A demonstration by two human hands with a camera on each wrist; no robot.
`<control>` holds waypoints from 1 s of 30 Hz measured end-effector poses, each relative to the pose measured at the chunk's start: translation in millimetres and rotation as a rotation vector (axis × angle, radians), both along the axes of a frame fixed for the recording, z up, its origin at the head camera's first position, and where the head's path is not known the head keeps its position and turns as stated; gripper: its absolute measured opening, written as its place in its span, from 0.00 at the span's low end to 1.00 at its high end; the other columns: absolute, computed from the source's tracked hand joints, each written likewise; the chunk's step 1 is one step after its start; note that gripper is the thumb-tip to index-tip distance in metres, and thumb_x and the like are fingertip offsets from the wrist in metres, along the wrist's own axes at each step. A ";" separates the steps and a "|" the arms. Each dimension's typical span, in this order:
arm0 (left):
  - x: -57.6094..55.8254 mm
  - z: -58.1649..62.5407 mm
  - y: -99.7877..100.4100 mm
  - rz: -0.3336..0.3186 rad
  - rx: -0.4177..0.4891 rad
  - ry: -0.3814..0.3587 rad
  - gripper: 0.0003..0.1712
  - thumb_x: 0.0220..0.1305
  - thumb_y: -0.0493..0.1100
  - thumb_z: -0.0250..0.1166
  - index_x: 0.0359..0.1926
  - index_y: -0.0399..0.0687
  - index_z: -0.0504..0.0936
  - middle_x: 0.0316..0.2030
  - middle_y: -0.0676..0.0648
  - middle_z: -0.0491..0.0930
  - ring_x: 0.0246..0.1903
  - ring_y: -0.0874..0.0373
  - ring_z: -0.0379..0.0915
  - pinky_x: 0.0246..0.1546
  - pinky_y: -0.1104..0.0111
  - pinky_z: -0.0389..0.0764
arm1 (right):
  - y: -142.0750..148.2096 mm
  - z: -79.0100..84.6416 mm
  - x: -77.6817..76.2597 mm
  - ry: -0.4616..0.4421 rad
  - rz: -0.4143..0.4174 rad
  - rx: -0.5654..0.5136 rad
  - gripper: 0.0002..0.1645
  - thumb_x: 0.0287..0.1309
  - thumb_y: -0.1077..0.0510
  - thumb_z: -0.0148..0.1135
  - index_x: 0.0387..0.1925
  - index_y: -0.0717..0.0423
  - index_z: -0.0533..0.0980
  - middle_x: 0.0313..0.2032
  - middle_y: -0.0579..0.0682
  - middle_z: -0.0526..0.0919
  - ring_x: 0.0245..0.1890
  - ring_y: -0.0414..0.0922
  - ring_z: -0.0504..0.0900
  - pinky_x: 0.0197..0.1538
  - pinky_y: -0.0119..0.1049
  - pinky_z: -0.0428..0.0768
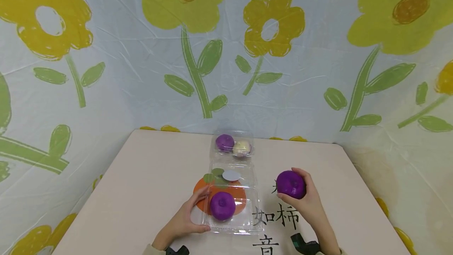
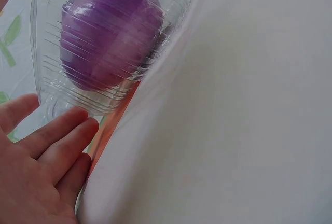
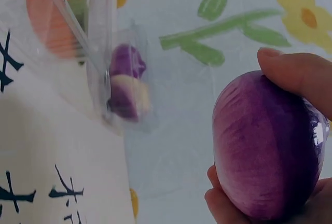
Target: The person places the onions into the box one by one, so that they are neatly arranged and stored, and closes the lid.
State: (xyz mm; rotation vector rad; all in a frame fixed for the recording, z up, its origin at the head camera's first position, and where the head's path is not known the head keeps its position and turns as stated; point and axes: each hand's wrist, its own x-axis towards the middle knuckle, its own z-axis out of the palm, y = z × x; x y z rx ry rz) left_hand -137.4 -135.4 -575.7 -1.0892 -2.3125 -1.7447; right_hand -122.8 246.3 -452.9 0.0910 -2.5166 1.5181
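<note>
A clear plastic clamshell box [image 1: 244, 219] lies open on the table, its lid [image 1: 247, 174] folded back toward the far side. Inside the box's base sits one glossy purple onion [image 1: 222, 206], also seen through the ribbed wall in the left wrist view. My left hand [image 1: 185, 217] spans the box's left side, thumb at the near corner and fairly straight fingers touching the wall. To the right of the box, my right hand [image 1: 308, 198] grips a second purple onion [image 1: 291, 184] between thumb and fingers, its streaked side showing in the right wrist view.
Behind the lid stands another clear box [image 1: 233, 132] holding a purple onion [image 1: 224, 143] and a cream piece with purple edging [image 1: 242, 148]. An orange persimmon print [image 1: 199, 188] and black characters [image 1: 288, 216] mark the pale table [image 1: 159, 160]. A flowered cloth [image 1: 141, 50] surrounds the table.
</note>
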 end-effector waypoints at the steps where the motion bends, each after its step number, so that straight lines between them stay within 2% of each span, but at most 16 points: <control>1: 0.3 0.0 0.1 0.001 -0.003 0.003 0.63 0.45 0.44 0.81 0.76 0.40 0.52 0.70 0.36 0.64 0.66 0.44 0.64 0.70 0.66 0.60 | -2.7 -0.5 0.6 0.011 0.013 -0.004 0.53 0.42 0.61 0.81 0.68 0.54 0.61 0.63 0.59 0.68 0.59 0.62 0.71 0.53 0.61 0.77; 5: 0.6 -1.4 0.3 0.011 -0.012 -0.014 0.63 0.45 0.45 0.81 0.76 0.42 0.53 0.70 0.38 0.64 0.67 0.46 0.64 0.70 0.68 0.60 | -13.5 -2.7 3.0 0.035 0.075 -0.031 0.53 0.40 0.62 0.81 0.66 0.56 0.61 0.62 0.55 0.70 0.59 0.57 0.71 0.53 0.57 0.78; 11: -0.4 -3.4 0.2 0.003 -0.015 -0.027 0.62 0.45 0.44 0.81 0.76 0.42 0.53 0.71 0.38 0.63 0.67 0.45 0.63 0.70 0.69 0.60 | -28.1 -6.5 8.1 0.005 0.159 -0.060 0.50 0.40 0.61 0.82 0.64 0.51 0.65 0.62 0.53 0.71 0.58 0.59 0.73 0.50 0.52 0.81; 21: -2.3 -4.9 -0.3 0.014 -0.022 -0.027 0.63 0.45 0.44 0.81 0.76 0.41 0.52 0.72 0.40 0.63 0.67 0.45 0.63 0.70 0.70 0.58 | -48.1 -24.0 11.2 -0.007 0.247 0.001 0.49 0.38 0.57 0.83 0.64 0.42 0.68 0.61 0.52 0.75 0.56 0.54 0.75 0.49 0.45 0.80; 30: -1.5 -1.0 0.0 0.009 -0.011 -0.022 0.63 0.45 0.43 0.81 0.76 0.40 0.53 0.71 0.39 0.63 0.67 0.43 0.64 0.70 0.69 0.58 | -62.7 -39.6 15.6 0.003 0.271 0.105 0.51 0.33 0.57 0.85 0.63 0.46 0.70 0.57 0.42 0.78 0.55 0.46 0.77 0.54 0.45 0.78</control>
